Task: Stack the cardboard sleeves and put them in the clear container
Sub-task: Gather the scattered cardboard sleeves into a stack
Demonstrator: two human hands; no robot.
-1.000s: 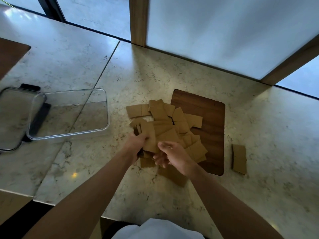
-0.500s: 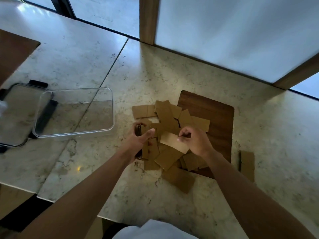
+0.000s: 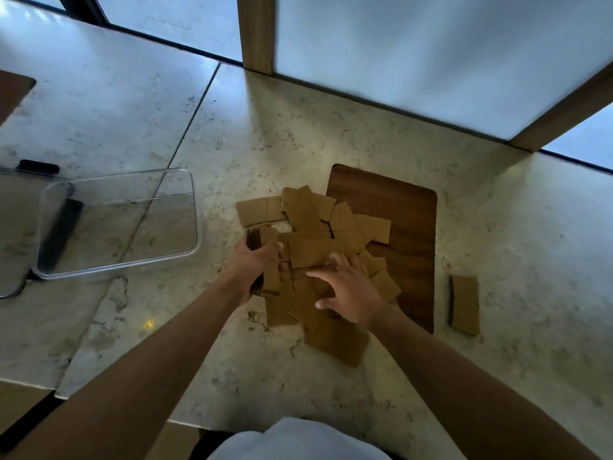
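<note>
A loose pile of flat brown cardboard sleeves [image 3: 313, 224] lies in the middle of the marble counter, partly over a dark wooden board [image 3: 401, 224]. My left hand [image 3: 253, 263] grips a stack of sleeves [image 3: 265, 247] held on edge at the pile's left side. My right hand [image 3: 345, 288] rests with spread fingers on top of the pile, pressing on a sleeve. The clear container [image 3: 116, 224] stands empty to the left of the pile. One more sleeve [image 3: 464, 305] lies alone to the right of the board.
The container's lid [image 3: 13, 227] with black clips lies at the far left, partly under the container. A frosted window with wooden posts [image 3: 257, 31] runs along the back. The counter's front edge [image 3: 109, 403] is close to my body.
My right hand has put down the sleeve it held in the air and now lies flat on the pile. My left hand keeps its stack, which stands a little higher.
</note>
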